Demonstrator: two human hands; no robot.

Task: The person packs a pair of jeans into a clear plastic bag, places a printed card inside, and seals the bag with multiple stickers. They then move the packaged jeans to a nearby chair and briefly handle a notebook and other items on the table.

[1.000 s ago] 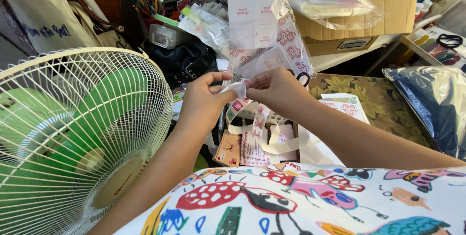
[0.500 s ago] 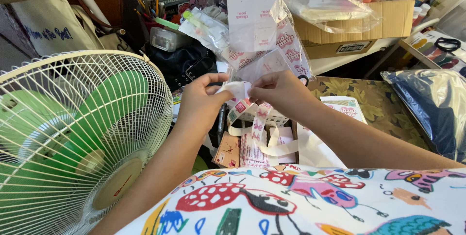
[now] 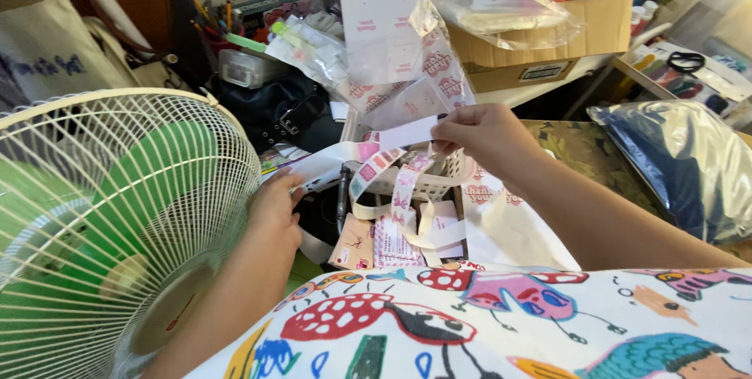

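Observation:
My right hand [image 3: 479, 133] pinches the end of a white paper piece [image 3: 409, 131] above a small white basket [image 3: 443, 184]. My left hand [image 3: 276, 200] is lower and to the left, beside the fan, and grips a white backing strip [image 3: 323, 163] that stretches up toward the right hand. A long strip of pink and red stickers [image 3: 403, 188] loops down between the hands into the basket area. Small printed cards [image 3: 392, 240] lie below it.
A cream fan with green blades [image 3: 102, 222] fills the left. Behind the hands are clear bags of cards [image 3: 392, 42], a black bag [image 3: 274, 109] and a cardboard box [image 3: 548, 34]. A dark plastic-wrapped bundle [image 3: 689, 160] lies right. A colourful printed cloth [image 3: 509, 324] covers my lap.
The hands were pinched together on the strip. Now my left hand has pulled down and left, drawing the white strip apart, while my right hand stays up holding the other piece.

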